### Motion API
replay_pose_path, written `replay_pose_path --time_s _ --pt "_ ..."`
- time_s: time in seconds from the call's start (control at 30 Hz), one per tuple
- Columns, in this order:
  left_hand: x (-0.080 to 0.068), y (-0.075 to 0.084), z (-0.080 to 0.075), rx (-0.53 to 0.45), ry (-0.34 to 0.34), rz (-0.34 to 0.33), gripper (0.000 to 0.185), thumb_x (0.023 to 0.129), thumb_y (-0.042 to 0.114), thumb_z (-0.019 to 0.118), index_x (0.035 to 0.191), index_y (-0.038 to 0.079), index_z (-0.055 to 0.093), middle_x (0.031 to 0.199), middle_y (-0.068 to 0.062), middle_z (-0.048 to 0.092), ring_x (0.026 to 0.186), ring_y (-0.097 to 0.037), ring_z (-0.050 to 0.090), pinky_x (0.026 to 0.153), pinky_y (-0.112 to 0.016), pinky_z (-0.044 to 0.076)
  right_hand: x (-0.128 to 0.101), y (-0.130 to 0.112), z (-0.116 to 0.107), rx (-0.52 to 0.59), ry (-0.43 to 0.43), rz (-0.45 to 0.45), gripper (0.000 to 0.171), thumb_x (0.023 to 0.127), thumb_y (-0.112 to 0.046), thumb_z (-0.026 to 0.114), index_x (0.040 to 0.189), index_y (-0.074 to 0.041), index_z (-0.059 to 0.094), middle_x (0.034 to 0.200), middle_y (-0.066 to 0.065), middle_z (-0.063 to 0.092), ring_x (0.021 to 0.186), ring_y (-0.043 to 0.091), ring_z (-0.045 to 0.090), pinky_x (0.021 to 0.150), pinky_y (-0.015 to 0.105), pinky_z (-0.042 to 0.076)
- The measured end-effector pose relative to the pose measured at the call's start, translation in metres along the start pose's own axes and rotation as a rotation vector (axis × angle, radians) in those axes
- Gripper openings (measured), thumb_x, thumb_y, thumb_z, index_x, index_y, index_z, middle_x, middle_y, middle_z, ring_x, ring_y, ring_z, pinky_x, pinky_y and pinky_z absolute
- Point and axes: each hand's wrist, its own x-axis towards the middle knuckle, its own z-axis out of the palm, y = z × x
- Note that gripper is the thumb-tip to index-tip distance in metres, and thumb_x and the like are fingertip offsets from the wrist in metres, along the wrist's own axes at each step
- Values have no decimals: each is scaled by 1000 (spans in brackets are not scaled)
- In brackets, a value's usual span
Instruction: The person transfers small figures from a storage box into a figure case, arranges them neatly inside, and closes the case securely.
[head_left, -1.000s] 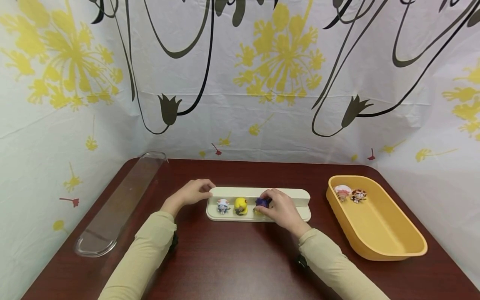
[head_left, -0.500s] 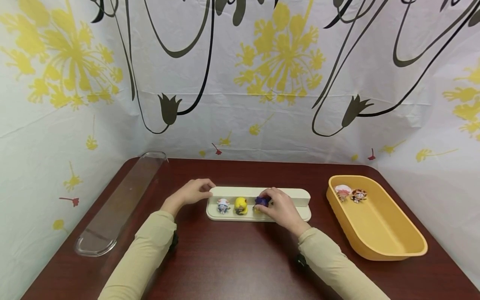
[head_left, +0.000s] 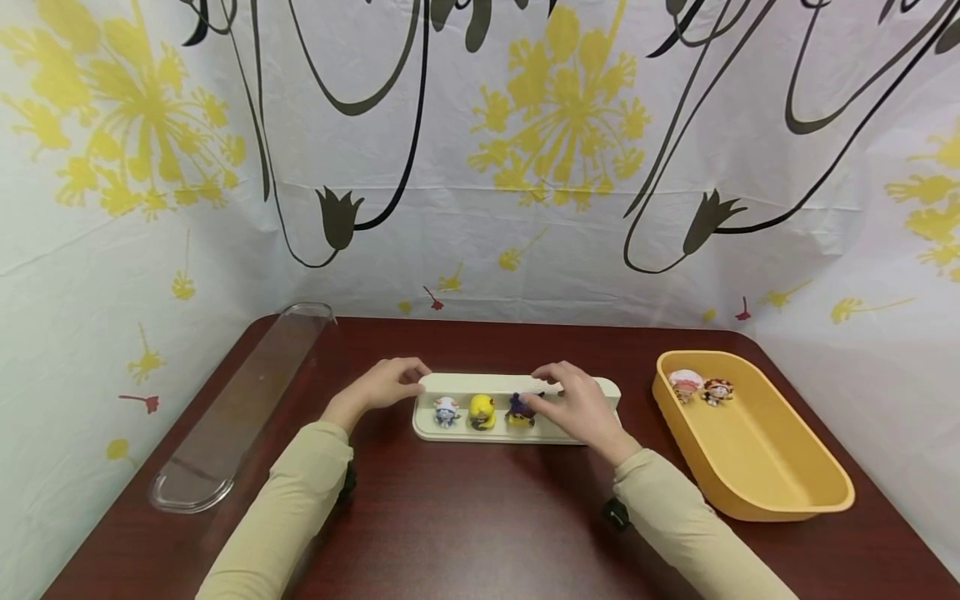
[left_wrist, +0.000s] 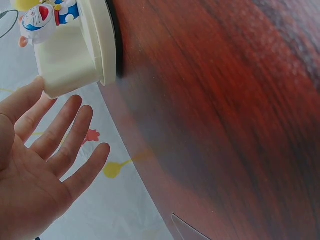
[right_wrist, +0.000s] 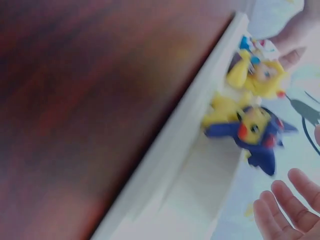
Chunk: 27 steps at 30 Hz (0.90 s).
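Note:
A cream display stand with a raised back ledge sits mid-table. In a row on it stand a white-and-blue toy figurine, a yellow figurine and a figurine in a dark purple-blue hood. My left hand is at the stand's left end, fingertips right at the ledge corner; the left wrist view shows its fingers spread. My right hand, fingers loosely extended, hovers over the stand's right part, thumb overlapping the hooded figurine in the head view. In the right wrist view its fingers are apart from that hooded figurine.
A yellow tray on the right holds two more figurines at its far end. Along the table's left edge lies a long clear plastic cover. Patterned white cloth hangs behind and at both sides of the dark red table.
My right hand has let go of the hooded figurine and drawn back slightly to the right, its fingers opening. The figurine stays on the stand. My left hand has not moved.

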Motion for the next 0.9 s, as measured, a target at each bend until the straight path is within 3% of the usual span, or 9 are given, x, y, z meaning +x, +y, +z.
replay_pose_path --time_s 0.43,0.9 --pt "-1 1 0 1 5 4 22 86 15 58 107 9 58 95 -4 58 91 -21 54 77 -36 43 14 15 -61 -84 93 53 36 79 -39 63 98 -8 62 91 7 59 74 19 60 65 35 47" --pt "0 1 0 -4 5 12 24 86 13 58 108 5 58 94 -4 58 90 -21 54 75 -37 43 15 40 -132 -126 157 211 40 83 -37 58 104 -3 60 99 13 59 86 28 57 71 43 43"
